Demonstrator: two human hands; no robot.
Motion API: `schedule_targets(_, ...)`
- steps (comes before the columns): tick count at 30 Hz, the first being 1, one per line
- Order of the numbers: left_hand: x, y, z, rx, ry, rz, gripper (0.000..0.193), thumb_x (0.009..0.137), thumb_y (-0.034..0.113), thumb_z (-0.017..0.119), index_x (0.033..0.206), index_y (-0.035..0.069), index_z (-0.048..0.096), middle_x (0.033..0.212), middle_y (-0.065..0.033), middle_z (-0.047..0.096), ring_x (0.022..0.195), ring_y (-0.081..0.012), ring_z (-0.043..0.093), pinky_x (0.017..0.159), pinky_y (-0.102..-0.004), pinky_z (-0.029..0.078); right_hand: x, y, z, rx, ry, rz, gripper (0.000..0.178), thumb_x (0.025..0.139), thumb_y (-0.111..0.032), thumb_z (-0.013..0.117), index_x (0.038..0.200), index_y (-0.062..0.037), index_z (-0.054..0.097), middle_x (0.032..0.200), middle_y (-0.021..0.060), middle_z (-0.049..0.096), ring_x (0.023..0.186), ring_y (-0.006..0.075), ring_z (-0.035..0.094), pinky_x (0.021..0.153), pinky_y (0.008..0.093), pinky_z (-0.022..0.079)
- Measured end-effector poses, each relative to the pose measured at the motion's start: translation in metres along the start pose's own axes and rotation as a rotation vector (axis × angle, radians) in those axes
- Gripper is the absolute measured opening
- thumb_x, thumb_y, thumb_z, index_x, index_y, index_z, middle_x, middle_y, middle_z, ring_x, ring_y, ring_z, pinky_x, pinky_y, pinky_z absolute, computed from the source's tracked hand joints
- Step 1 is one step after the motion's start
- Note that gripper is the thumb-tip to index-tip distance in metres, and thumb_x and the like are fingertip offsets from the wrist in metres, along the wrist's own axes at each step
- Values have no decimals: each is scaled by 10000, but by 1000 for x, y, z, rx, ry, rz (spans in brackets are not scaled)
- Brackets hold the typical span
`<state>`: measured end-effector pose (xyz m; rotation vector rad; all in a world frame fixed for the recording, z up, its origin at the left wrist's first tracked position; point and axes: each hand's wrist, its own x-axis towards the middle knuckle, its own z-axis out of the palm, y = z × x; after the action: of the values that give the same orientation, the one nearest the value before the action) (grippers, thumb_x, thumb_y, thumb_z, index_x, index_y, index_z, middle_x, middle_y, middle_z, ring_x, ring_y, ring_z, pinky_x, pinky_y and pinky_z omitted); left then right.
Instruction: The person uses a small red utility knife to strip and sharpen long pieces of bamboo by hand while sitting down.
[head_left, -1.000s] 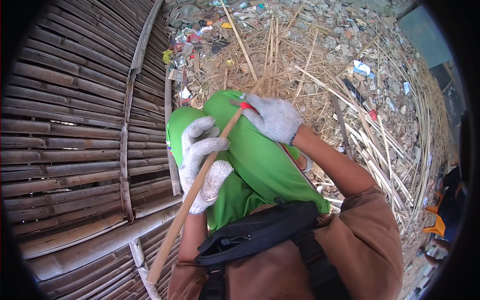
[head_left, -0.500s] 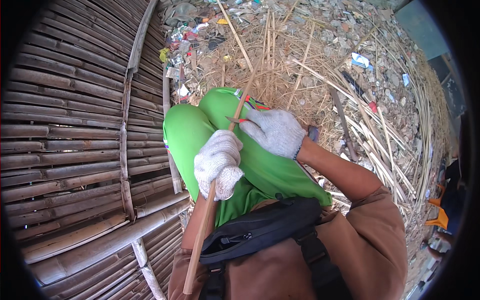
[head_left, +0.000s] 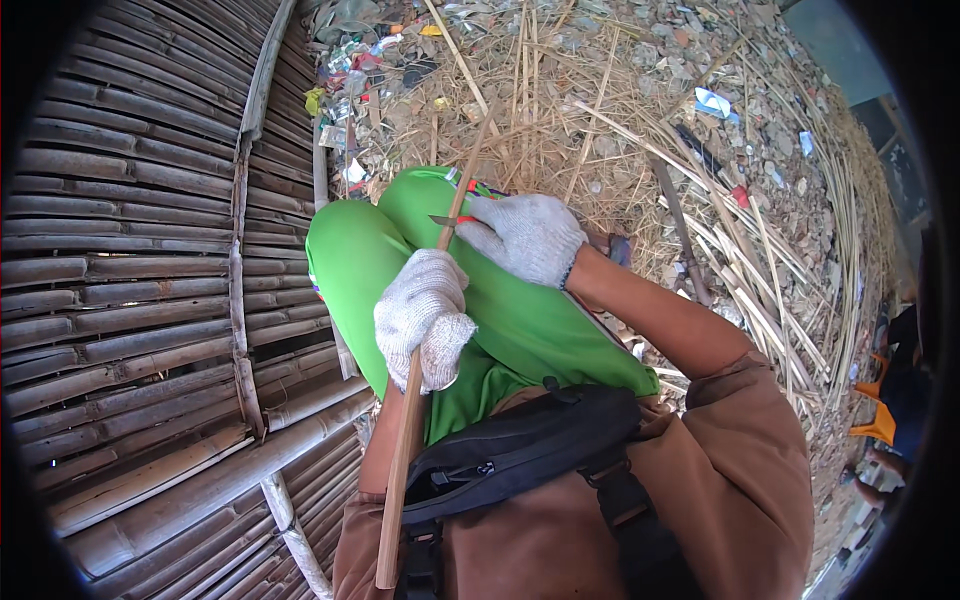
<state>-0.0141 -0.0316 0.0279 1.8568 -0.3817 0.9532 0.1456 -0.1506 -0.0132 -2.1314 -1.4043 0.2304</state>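
A long, thin bamboo strip (head_left: pixel 402 480) runs from beside my left forearm up past my knees. My left hand (head_left: pixel 422 320), in a pale knitted glove, is wrapped round it at about mid-length. Just beyond that grip, my gloved right hand (head_left: pixel 530 238) pinches a small knife (head_left: pixel 450 220) with a red part by the fingers. The blade lies across the strip, pointing left; whether it bites in, I cannot tell. Both hands are over my green trousers (head_left: pixel 355 255).
A bamboo slat wall (head_left: pixel 130 300) stands close on my left. Litter and shavings (head_left: pixel 550 150) cover the ground ahead. A long dark blade-like tool (head_left: pixel 680 230) and several loose bamboo strips (head_left: pixel 760 310) lie to the right. A black bag (head_left: pixel 530 450) sits at my waist.
The whole view has shifted slightly, and both hands appear a little further left. The knife is still across the strip, and both grips are kept.
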Motion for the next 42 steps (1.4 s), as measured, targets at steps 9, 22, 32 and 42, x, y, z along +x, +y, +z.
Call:
schedule_targets(9,-6,1,0,-16,-19,25,396,914,267,784,724,54,510,640,-75,529,585,-289,538,648,-455,524,-13,-17,-14,119,-58,-42,397,1078,-454,557,1082,-96,727,895,208,745,832,423,744,751,556,590)
schedule_targets(22,-7,15,-5,-10,-40,-27,341,802,192,820,713,49,523,637,-84,561,583,-290,565,638,-450,543,-1,2,-7,30,-117,-65,459,1094,-534,492,1133,-144,730,921,204,760,837,410,758,750,565,602)
schedule_targets(32,-6,29,-3,0,-41,-110,354,777,209,824,692,35,528,627,-88,556,571,-283,556,652,-445,550,5,14,-3,9,-117,23,477,1094,-546,457,1234,-199,751,956,202,774,861,417,764,776,559,614)
schedule_targets(42,-2,60,-15,-89,-85,-68,333,704,233,811,665,42,541,614,-81,552,572,-294,567,658,-462,557,5,9,-4,15,-130,38,452,1087,-506,493,1259,-166,736,975,221,771,886,425,759,804,556,610)
